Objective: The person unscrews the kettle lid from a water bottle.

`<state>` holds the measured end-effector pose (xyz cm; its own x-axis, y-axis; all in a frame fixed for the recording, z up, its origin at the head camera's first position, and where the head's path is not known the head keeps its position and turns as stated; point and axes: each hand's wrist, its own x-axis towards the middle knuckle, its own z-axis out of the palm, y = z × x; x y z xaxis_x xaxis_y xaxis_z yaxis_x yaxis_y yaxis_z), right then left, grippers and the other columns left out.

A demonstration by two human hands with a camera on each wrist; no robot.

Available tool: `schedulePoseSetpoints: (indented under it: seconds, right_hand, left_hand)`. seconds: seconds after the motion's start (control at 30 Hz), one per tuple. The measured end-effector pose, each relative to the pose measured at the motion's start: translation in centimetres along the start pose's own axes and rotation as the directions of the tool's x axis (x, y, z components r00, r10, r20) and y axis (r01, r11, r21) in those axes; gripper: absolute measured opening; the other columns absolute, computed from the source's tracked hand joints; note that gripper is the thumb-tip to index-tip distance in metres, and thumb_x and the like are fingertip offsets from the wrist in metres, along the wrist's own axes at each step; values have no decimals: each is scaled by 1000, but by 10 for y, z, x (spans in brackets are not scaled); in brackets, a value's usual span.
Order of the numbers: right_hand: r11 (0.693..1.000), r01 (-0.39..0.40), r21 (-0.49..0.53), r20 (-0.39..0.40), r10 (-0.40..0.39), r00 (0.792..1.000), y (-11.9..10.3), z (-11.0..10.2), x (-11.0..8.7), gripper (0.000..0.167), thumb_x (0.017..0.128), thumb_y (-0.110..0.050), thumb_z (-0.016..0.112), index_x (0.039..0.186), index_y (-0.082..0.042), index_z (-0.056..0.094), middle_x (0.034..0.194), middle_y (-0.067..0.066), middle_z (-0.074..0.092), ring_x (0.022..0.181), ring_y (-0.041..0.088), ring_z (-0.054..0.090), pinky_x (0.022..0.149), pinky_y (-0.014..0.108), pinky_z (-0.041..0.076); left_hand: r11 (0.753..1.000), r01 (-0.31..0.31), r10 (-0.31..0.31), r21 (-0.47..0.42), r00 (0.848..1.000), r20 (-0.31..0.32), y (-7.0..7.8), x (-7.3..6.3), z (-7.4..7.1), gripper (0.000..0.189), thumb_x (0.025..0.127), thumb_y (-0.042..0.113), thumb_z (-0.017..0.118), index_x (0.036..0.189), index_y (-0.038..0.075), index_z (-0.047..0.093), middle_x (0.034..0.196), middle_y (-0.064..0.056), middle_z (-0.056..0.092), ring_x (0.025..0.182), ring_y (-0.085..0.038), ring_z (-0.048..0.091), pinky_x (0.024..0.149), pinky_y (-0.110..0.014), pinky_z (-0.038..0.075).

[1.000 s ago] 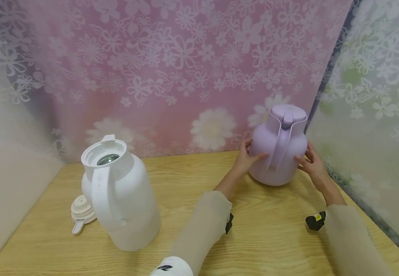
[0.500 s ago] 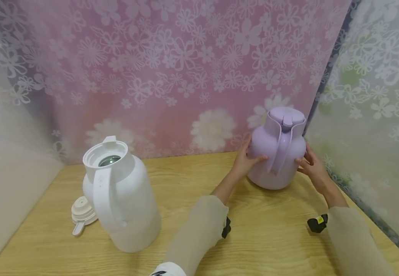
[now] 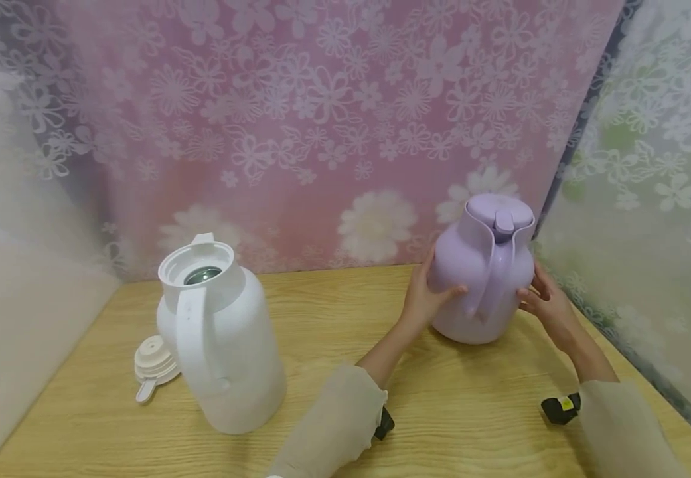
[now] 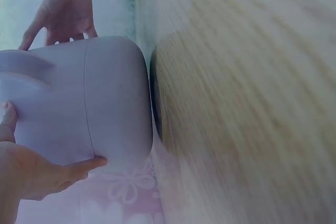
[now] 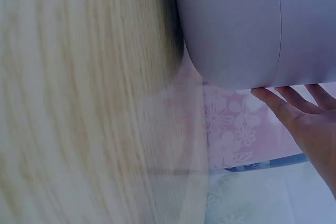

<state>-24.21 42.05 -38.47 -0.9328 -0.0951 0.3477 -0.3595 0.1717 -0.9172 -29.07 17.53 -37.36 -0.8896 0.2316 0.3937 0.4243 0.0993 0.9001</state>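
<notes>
Holding lilac jug (image 3: 469, 269), both hands (image 3: 424, 297) (image 3: 553, 313), axis roughly upright, handle (image 3: 497, 279) facing person (image 3: 333, 425)

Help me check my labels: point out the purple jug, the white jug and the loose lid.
Purple jug (image 3: 469, 269), head view: its rounded body.
White jug (image 3: 242, 338), head view: side of its body.
Loose lid (image 3: 155, 359), head view: its stepped round part.

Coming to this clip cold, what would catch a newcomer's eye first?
Probably the lilac jug at the head view's right, held between the left hand and right hand. Next, the open-mouthed white jug on the left, with a cream lid beside it on the wooden table.
</notes>
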Motion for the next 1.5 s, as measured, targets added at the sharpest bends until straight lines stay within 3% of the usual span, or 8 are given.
schedulePoseSetpoints:
  seconds: [0.27, 0.4, 0.53, 0.83, 1.03, 1.33, 1.5]
  right_hand:
    - [986, 108, 129, 13, -110, 994, -7, 14, -10, 59, 97, -13, 46, 148, -20, 18, 142, -2, 30, 114, 6, 44, 82, 20, 46]
    - [980, 149, 129, 23, -153, 988, -13, 19, -14, 57, 96, -8, 44, 148, -17, 20, 136, -5, 38, 112, 7, 47, 82, 19, 45]
    - [988, 131, 77, 10, -132, 991, -21, 24, -17, 58, 94, -8, 46, 147, -16, 22, 133, -7, 42, 110, 6, 48, 81, 18, 45]
    - [991, 101, 86, 46, -105, 993, -32, 35, -28, 63, 95, -16, 50, 148, -19, 16, 141, -10, 32, 117, 2, 40, 85, 16, 42]
    - [990, 109, 88, 63, -115, 991, -38, 43, -33, 63, 94, -12, 50, 148, -18, 17, 139, -9, 35, 117, 4, 41, 86, 16, 41]
    - [989, 112, 100, 67, -119, 991, -43, 59, -38, 64, 92, -4, 49, 148, -16, 19, 137, -9, 38, 115, 5, 42, 86, 16, 40]
    - [991, 105, 82, 59, -111, 992, -45, 68, -40, 65, 92, -9, 53, 148, -16, 19, 136, -11, 38, 114, 4, 43, 86, 16, 40]
  left_hand:
    - [997, 49, -46, 60, 997, -59, 18, -27, -9, 89, 70, 33, 79, 144, 23, 31, 134, -7, 41, 119, -21, 42, 96, -37, 37]
    - [998, 41, -37, 42, 996, -79, 23, -39, -12, 90, 69, 33, 80, 145, 25, 30, 133, -6, 41, 118, -20, 42, 96, -37, 36]
    - [1000, 15, -13, 18, 994, -113, 27, -49, -16, 90, 69, 30, 80, 144, 23, 31, 135, -7, 39, 120, -21, 41, 97, -38, 34]
    - [999, 38, -35, 22, 989, -142, 38, -70, -26, 91, 68, 34, 80, 144, 27, 30, 133, -3, 40, 119, -20, 41, 97, -39, 35]
    - [1000, 15, -12, 15, 986, -169, 43, -84, -32, 91, 68, 32, 80, 144, 24, 30, 134, -3, 39, 120, -22, 41, 97, -40, 35]
    - [999, 31, -35, -24, 981, -192, 47, -101, -43, 91, 68, 35, 78, 145, 25, 29, 137, 1, 36, 122, -24, 40, 98, -44, 34]
    - [1000, 5, -11, -28, 977, -212, 46, -109, -49, 91, 68, 33, 78, 145, 24, 29, 137, 0, 36, 122, -24, 39, 98, -44, 33]
